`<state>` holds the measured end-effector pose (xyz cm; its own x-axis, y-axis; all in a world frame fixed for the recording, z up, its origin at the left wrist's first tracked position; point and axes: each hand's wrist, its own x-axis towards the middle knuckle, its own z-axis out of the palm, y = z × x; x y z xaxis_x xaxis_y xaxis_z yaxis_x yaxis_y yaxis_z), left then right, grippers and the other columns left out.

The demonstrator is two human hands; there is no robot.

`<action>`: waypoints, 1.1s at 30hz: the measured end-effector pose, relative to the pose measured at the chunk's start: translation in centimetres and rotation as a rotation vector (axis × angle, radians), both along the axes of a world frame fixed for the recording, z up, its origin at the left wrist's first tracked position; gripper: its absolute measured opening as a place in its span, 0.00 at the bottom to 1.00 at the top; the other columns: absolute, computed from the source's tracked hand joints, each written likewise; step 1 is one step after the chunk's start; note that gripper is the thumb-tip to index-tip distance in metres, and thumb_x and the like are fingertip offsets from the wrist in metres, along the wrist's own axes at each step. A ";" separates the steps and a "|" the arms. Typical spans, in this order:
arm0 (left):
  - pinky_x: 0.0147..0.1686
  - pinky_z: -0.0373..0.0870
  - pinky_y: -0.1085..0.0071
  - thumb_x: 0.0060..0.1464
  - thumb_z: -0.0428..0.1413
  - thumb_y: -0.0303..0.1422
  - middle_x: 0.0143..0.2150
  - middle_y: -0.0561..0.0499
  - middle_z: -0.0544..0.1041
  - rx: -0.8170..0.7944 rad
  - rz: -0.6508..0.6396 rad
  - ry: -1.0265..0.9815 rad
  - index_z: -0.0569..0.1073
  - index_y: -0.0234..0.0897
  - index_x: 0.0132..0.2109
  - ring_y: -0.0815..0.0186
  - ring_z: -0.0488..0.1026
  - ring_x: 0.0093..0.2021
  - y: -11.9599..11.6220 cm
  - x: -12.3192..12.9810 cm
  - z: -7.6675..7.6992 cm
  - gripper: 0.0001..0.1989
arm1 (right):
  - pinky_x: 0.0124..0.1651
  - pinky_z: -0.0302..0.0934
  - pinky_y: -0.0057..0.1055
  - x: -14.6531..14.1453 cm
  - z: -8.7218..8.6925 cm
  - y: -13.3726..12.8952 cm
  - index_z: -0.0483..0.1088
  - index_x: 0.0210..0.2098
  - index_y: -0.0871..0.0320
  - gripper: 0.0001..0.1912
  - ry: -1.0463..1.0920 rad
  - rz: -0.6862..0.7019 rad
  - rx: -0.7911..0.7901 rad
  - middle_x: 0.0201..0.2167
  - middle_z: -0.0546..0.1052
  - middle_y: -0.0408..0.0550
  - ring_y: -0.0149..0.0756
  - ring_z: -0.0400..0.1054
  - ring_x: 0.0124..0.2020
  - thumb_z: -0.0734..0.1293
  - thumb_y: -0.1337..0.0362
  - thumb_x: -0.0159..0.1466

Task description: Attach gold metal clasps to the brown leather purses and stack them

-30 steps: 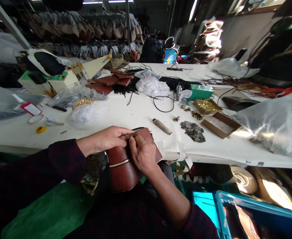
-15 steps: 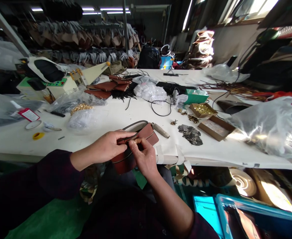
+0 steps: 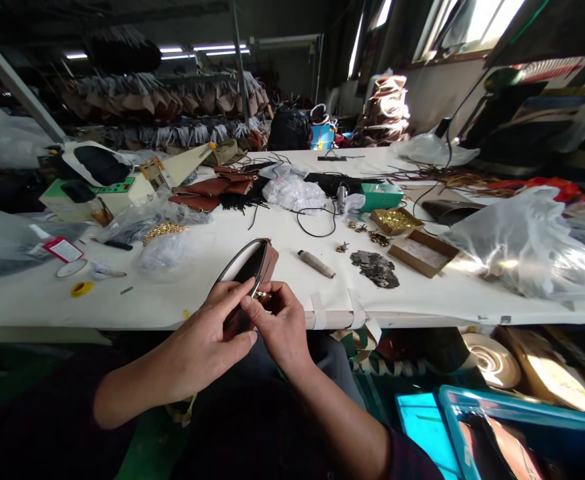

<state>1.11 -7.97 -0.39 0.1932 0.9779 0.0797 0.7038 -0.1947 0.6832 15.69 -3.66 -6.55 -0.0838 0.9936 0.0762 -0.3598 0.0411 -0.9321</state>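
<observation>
A small brown leather bag (image 3: 270, 261) is tilted at the table's front edge, its dark-rimmed opening facing up and to the left. My left hand (image 3: 212, 337) grips the bag's near side, fingers along the rim and thumb stretched below. At the same edge, my right hand (image 3: 283, 327) is closed with thumb and fingers pinched around a small gold-coloured metal fitting (image 3: 260, 295). The fingers partly cover that fitting, and both hands hide the bag's lower part. To the right of the bag lies a wrapped, stick-like tool (image 3: 316, 264).
Beyond the tool lie dark metal plates (image 3: 374, 269), loose brass fittings (image 3: 342, 247) and an open cardboard box (image 3: 423, 253). Clear plastic (image 3: 527, 243) covers the right side. On the left are a red-labelled bottle (image 3: 63, 249) and yellow tape roll (image 3: 82, 289). A blue crate (image 3: 512, 407) stands below right.
The bag has been turned so its opening shows. My left hand has shifted down and left around it, and the gold-coloured fitting at my right fingers has come into view. The camera view moved slightly.
</observation>
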 end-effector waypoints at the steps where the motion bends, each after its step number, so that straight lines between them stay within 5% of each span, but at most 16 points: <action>1: 0.63 0.77 0.57 0.62 0.57 0.36 0.73 0.42 0.65 -0.001 0.004 0.013 0.59 0.43 0.77 0.50 0.68 0.71 -0.7 0.0 0.5 0.38 | 0.37 0.64 0.32 0.0 0.1 -0.1 0.73 0.39 0.55 0.16 0.011 0.013 -0.003 0.32 0.75 0.40 0.33 0.67 0.32 0.79 0.58 0.57; 6: 0.69 0.71 0.51 0.61 0.61 0.39 0.73 0.43 0.69 0.090 -0.171 0.350 0.60 0.44 0.76 0.48 0.70 0.70 -3.5 0.1 3.2 0.39 | 0.39 0.61 0.30 0.1 -0.8 -0.5 0.72 0.37 0.55 0.10 0.178 0.046 -0.068 0.31 0.73 0.38 0.32 0.65 0.32 0.75 0.63 0.58; 11: 0.76 0.56 0.43 0.63 0.59 0.35 0.61 0.41 0.81 0.333 -0.533 0.634 0.77 0.39 0.63 0.47 0.76 0.64 -3.5 1.6 3.7 0.22 | 0.33 0.57 0.28 0.3 -3.7 -1.3 0.68 0.34 0.55 0.10 0.493 0.099 -0.322 0.26 0.70 0.36 0.30 0.61 0.27 0.73 0.66 0.54; 14: 0.79 0.42 0.39 0.63 0.60 0.40 0.51 0.43 0.84 0.376 -0.681 0.657 0.80 0.40 0.58 0.46 0.77 0.60 -1.4 2.2 2.0 0.19 | 0.31 0.56 0.27 0.9 -6.3 -1.7 0.68 0.33 0.55 0.11 0.562 0.083 -0.441 0.26 0.71 0.37 0.30 0.62 0.27 0.72 0.67 0.52; 21: 0.79 0.44 0.44 0.56 0.67 0.50 0.42 0.44 0.80 0.376 -0.821 0.711 0.81 0.38 0.40 0.48 0.73 0.58 4.3 0.8 -4.3 0.19 | 0.32 0.57 0.28 2.8 -11.9 -1.1 0.70 0.35 0.56 0.15 0.496 -0.026 -0.593 0.24 0.71 0.36 0.30 0.62 0.24 0.74 0.64 0.50; 27: 0.75 0.51 0.42 0.49 0.70 0.56 0.59 0.37 0.78 0.339 -0.742 0.680 0.76 0.33 0.61 0.44 0.70 0.65 5.4 0.1 -9.5 0.41 | 0.32 0.58 0.28 3.0 -13.9 -0.4 0.74 0.36 0.58 0.16 0.467 -0.091 -0.627 0.27 0.76 0.39 0.30 0.65 0.25 0.78 0.61 0.50; 33: 0.78 0.45 0.41 0.58 0.65 0.55 0.65 0.32 0.77 0.350 -0.697 0.594 0.79 0.30 0.60 0.43 0.65 0.72 5.5 -0.4 -12.7 0.35 | 0.30 0.55 0.28 3.0 -13.8 -0.2 0.73 0.34 0.58 0.18 0.338 -0.200 -0.638 0.24 0.73 0.37 0.28 0.61 0.24 0.80 0.58 0.50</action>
<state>0.73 -2.50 -13.08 0.8208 0.5692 0.0470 0.5650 -0.8213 0.0797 18.65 -3.83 -20.39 0.0285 0.8473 -0.5303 -0.6733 -0.3759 -0.6368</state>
